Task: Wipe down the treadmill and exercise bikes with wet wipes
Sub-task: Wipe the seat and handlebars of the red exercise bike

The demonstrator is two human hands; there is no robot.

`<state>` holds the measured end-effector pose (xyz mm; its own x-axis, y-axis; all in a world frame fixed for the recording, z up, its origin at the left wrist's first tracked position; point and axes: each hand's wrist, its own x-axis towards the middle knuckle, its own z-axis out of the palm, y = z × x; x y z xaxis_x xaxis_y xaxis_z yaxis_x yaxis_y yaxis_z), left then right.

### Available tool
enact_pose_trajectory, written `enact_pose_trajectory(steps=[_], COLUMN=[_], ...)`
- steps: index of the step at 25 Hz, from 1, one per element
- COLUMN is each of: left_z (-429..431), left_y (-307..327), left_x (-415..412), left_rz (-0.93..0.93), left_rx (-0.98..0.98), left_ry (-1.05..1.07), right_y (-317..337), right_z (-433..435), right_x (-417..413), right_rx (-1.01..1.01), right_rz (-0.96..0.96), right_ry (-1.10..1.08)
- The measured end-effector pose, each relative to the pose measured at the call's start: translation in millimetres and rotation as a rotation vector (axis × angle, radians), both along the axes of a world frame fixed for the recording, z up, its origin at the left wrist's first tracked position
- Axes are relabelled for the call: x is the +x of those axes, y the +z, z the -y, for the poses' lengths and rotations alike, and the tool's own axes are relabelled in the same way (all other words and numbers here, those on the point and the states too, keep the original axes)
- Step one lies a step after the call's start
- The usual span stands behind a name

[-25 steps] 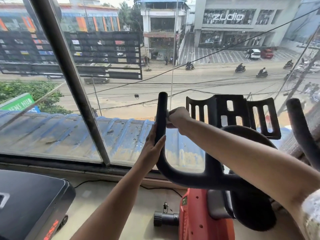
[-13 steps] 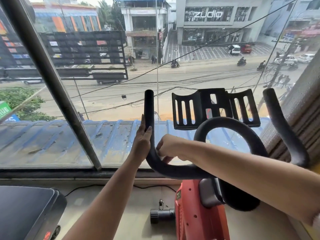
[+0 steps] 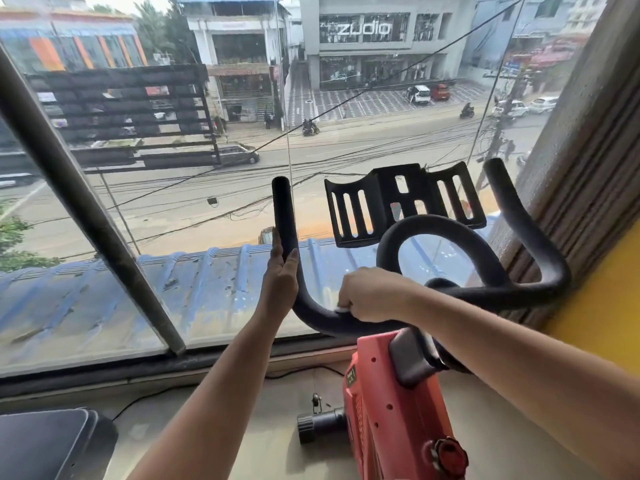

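An orange exercise bike (image 3: 391, 410) stands before the window with black padded handlebars (image 3: 485, 294) and a black slotted tablet holder (image 3: 401, 202). My left hand (image 3: 278, 282) holds the upright left horn of the handlebars, thumb on one side and fingers on the other. My right hand (image 3: 372, 294) is curled over the low bend of the same bar and grips a white wet wipe (image 3: 341, 309). Only a small edge of the wipe shows under the fingers.
A large glass window with a slanted metal bar (image 3: 86, 202) is right behind the handlebars. A black treadmill corner (image 3: 52, 445) sits at the lower left. A yellow wall and ribbed trim (image 3: 588, 202) close in the right side. A red knob (image 3: 448, 457) sticks out of the bike frame.
My right hand with the wipe has slid down the left horn from near its top to the bottom bend. My left hand has kept its hold on the horn.
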<state>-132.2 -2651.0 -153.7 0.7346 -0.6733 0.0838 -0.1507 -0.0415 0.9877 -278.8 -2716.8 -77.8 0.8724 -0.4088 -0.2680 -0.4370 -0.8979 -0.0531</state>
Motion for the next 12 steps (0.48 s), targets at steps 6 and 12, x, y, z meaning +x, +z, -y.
enact_pose_trajectory(steps=[6,12], left_z=[-2,1], left_y=[-5,-12], left_x=[6,17], left_rz=[0.072,0.127], left_rx=[0.035,0.014], left_ry=[-0.042,-0.139], right_y=[-33,-83], right_z=[-31,-82], right_x=[3,-28], right_rx=[0.072,-0.107], right_rz=[0.376,1.248], right_ry=[-0.057,-0.292])
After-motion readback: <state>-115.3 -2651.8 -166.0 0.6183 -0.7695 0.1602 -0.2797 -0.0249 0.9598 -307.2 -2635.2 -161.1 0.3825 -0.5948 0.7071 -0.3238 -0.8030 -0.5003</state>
